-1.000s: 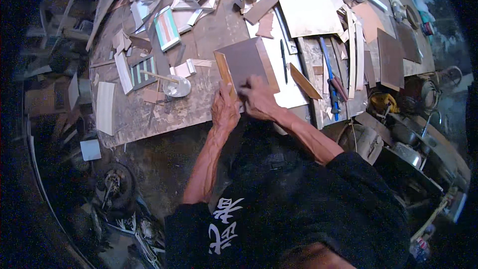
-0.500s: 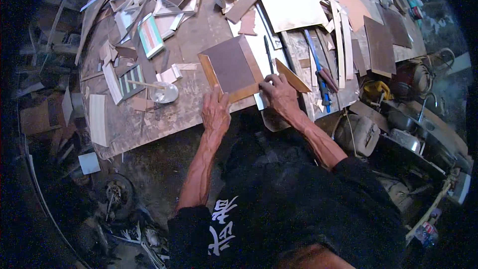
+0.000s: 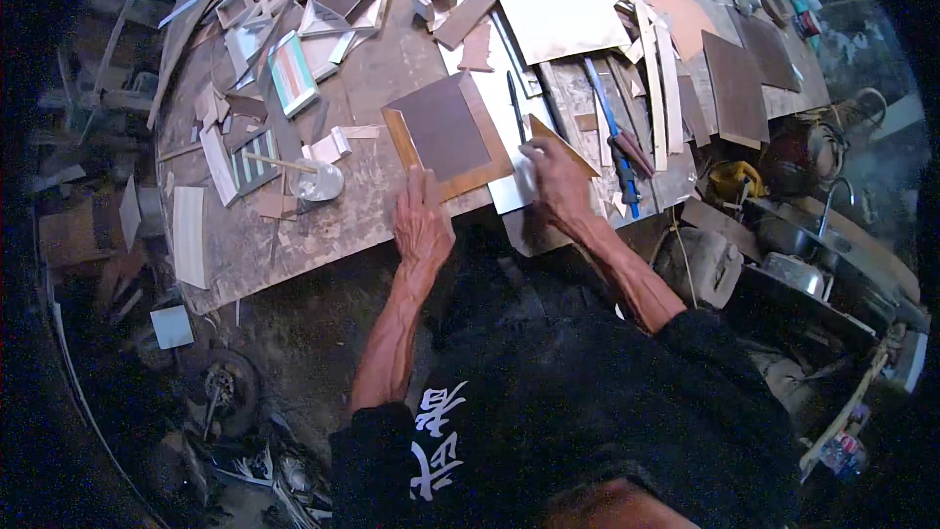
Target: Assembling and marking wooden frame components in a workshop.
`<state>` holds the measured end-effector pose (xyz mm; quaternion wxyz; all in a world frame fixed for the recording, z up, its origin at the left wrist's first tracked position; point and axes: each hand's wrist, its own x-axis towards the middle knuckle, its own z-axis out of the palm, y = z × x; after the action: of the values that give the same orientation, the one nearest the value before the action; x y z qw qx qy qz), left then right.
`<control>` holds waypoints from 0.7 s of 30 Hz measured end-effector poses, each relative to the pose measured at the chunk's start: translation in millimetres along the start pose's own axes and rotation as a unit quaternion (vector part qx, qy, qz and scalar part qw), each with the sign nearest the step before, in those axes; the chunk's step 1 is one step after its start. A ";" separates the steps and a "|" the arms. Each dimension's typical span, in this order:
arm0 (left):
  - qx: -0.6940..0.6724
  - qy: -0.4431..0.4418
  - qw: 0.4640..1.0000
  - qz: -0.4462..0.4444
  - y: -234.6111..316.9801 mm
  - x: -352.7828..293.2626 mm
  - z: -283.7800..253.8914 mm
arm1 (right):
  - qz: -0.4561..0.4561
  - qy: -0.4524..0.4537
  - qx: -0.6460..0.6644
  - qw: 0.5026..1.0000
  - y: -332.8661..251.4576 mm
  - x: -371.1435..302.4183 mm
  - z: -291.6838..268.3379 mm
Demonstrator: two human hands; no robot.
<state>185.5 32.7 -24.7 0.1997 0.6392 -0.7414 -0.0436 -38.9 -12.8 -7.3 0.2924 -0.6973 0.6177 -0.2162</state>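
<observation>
**At the bench (image 3: 343, 223) edge: skew risk**

Your left hand (image 3: 423, 220) touches the near-left corner of the brown panel (image 3: 446, 127); your right hand (image 3: 560, 181), blurred, is at the loose strip (image 3: 540, 130). I can't tell either grip. Lopsided pressure could skew the panel.

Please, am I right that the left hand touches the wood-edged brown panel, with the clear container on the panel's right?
Not quite: the head view shows the clear container left of the brown panel, which the left hand does touch.

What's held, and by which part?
Grip unclear: the left hand touches the near-left corner of the brown panel; the blurred right hand is at a loose wooden strip.
</observation>
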 end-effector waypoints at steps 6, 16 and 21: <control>-0.065 0.006 0.995 0.075 34.2 16.6 20.0 | -0.051 0.130 -0.024 0.990 21.9 -3.5 -45.3; -0.018 0.045 0.999 0.009 70.1 15.9 54.0 | -0.027 0.157 -0.035 0.987 47.9 -26.8 -81.7; -0.024 0.071 0.997 0.013 70.7 21.1 58.5 | 0.025 0.161 0.070 0.984 88.8 -21.1 -100.8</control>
<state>96.9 13.8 -50.6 0.2678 0.6260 -0.7323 -0.0127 -173.9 -12.0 8.1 0.2427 -0.6154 0.6571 -0.3614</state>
